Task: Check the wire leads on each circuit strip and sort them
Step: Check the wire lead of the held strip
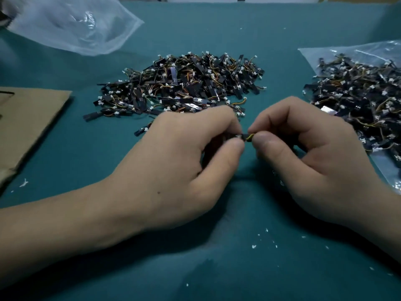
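While the left hand pinches one circuit strip and the right hand pinches its yellow wire leads just above the teal mat, a gentle tug and slow turn would likely test them best. Beyond lies the loose pile, with a bagged pile at right; no writing is legible.

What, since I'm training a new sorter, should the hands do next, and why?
Probably tug the yellow wire lead gently: the left hand and right hand both pinch one small black circuit strip between them, and it is not yet sorted onto a pile.
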Motion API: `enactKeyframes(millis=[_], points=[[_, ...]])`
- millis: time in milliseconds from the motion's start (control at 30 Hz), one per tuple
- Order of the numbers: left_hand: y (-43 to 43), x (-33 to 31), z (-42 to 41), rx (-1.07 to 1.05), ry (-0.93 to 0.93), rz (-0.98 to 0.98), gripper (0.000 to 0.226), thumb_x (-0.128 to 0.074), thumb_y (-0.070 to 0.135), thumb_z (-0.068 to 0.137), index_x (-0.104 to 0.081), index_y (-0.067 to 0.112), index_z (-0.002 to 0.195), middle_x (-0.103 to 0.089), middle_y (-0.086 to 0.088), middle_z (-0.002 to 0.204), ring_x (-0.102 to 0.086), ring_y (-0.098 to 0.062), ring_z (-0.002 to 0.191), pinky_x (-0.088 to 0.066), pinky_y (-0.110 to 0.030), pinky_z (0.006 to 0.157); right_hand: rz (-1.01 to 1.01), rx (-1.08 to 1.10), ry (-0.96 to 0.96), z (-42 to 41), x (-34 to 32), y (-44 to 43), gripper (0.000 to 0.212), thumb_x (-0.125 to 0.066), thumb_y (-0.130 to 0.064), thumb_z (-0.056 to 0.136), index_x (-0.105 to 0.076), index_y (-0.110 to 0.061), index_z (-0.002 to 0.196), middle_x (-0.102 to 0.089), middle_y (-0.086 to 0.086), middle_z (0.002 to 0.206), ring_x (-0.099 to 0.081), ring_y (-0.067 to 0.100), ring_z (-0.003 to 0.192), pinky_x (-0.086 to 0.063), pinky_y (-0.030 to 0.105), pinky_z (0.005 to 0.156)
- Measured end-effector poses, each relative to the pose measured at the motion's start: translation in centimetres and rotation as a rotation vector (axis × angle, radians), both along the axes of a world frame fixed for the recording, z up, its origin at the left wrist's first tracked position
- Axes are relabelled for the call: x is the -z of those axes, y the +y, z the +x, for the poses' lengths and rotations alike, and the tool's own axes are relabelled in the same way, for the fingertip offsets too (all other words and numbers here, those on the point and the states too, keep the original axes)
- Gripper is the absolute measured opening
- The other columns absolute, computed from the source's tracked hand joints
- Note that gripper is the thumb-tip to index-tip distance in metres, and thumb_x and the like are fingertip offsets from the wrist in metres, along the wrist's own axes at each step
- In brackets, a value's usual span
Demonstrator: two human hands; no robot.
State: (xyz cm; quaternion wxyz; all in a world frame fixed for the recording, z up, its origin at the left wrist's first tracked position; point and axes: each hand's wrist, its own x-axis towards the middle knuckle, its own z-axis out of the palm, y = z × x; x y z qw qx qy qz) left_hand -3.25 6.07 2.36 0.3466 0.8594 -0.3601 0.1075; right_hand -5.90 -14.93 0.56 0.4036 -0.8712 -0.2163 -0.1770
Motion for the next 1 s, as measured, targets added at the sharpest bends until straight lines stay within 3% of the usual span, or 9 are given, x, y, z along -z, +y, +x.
enactKeyframes(millis=[67, 167, 267, 367, 500, 600, 733, 867, 1000], points=[[0.2, 0.3, 0.0, 0.014, 0.141, -0.027, 0.017, -0.058, 0.025, 0.097, -0.066, 0.020, 0.083, -0.049, 0.011, 0.057, -0.048, -0.005, 0.054, -0.032, -0.012, 0.053, -0.034, -0.012, -0.007, -0.2, 0.1, 0.0, 0.006, -0.061, -0.029, 0.099, -0.066, -0.025, 0.100, -0.064, -0.007, 0.080, -0.061, 0.015, 0.069, -0.047, 0.023, 0.063], [0.0, 0.8, 0.7, -0.002, 0.207, -0.029, 0.022, -0.057, 0.024, 0.096, -0.068, 0.019, 0.078, -0.045, 0.014, 0.050, -0.043, -0.003, 0.048, -0.028, -0.010, 0.050, -0.021, 0.008, 0.006, 0.0, 0.2, 0.2, 0.004, -0.067, -0.028, 0.098, -0.067, -0.027, 0.101, -0.066, -0.004, 0.074, -0.061, 0.017, 0.060, -0.046, 0.027, 0.058], [-0.1, 1.0, 1.2, -0.040, 0.289, -0.095, 0.025, -0.056, 0.030, 0.097, -0.066, 0.018, 0.076, -0.046, 0.012, 0.048, -0.040, -0.005, 0.043, -0.027, -0.012, 0.046, 0.124, 0.030, 0.053, 0.0, 0.3, 0.4, 0.014, -0.069, -0.029, 0.097, -0.062, -0.033, 0.108, -0.069, -0.003, 0.072, -0.055, 0.019, 0.051, -0.042, 0.021, 0.053], [-0.2, 1.3, 1.1, -0.091, 0.269, -0.092, 0.026, -0.055, 0.033, 0.097, -0.063, 0.019, 0.076, -0.049, 0.013, 0.049, -0.042, -0.005, 0.044, -0.027, -0.012, 0.047, 0.212, 0.044, 0.079, -0.1, 0.4, 0.5, 0.013, -0.070, -0.028, 0.097, -0.058, -0.029, 0.102, -0.072, -0.002, 0.071, -0.053, 0.018, 0.046, -0.039, 0.017, 0.051], [-0.5, 1.5, 0.9, -0.135, 0.220, -0.058, 0.027, -0.055, 0.034, 0.099, -0.060, 0.020, 0.076, -0.048, 0.013, 0.051, -0.044, -0.003, 0.048, -0.028, -0.012, 0.049, 0.049, 0.019, -0.022, -0.5, 0.3, 1.0, 0.014, -0.068, -0.026, 0.096, -0.055, -0.029, 0.097, -0.071, -0.005, 0.075, -0.060, 0.025, 0.048, -0.046, 0.034, 0.050], [-0.7, 1.4, 0.7, -0.151, 0.165, -0.038, 0.026, -0.053, 0.034, 0.098, -0.056, 0.022, 0.075, -0.047, 0.013, 0.053, -0.045, -0.001, 0.053, -0.030, -0.012, 0.052, 0.002, -0.087, 0.130, -0.4, 0.2, 1.3, 0.014, -0.066, -0.030, 0.095, -0.052, -0.031, 0.095, -0.073, -0.012, 0.077, -0.065, 0.030, 0.055, -0.052, 0.042, 0.055], [-0.4, 1.4, 0.7, -0.057, 0.288, -0.142, 0.026, -0.050, 0.033, 0.100, -0.052, 0.026, 0.075, -0.056, 0.005, 0.055, -0.049, -0.009, 0.050, -0.035, -0.021, 0.051, 0.025, -0.138, 0.252, -0.2, 0.1, 1.1, 0.015, -0.067, -0.033, 0.094, -0.052, -0.032, 0.092, -0.076, -0.017, 0.079, -0.068, 0.035, 0.063, -0.055, 0.048, 0.061], [0.0, 1.5, 0.7, 0.027, 0.368, -0.253, 0.023, -0.050, 0.028, 0.102, -0.055, 0.024, 0.080, -0.060, 0.004, 0.053, -0.051, -0.008, 0.045, -0.037, -0.015, 0.050, 0.014, -0.142, 0.203, -0.3, -0.2, 1.1, 0.011, -0.071, -0.031, 0.094, -0.060, -0.029, 0.094, -0.076, -0.016, 0.085, -0.062, 0.035, 0.054, -0.051, 0.040, 0.053], [0.0, 1.6, 0.8, 0.051, 0.431, -0.334, 0.022, -0.052, 0.026, 0.101, -0.058, 0.016, 0.082, -0.060, 0.001, 0.053, -0.053, -0.012, 0.043, -0.036, -0.014, 0.047, 0.033, -0.121, 0.177, -0.4, -0.5, 1.1, 0.015, -0.066, -0.036, 0.097, -0.071, -0.023, 0.093, -0.072, -0.017, 0.078, -0.050, 0.017, 0.042, -0.040, 0.025, 0.043]])
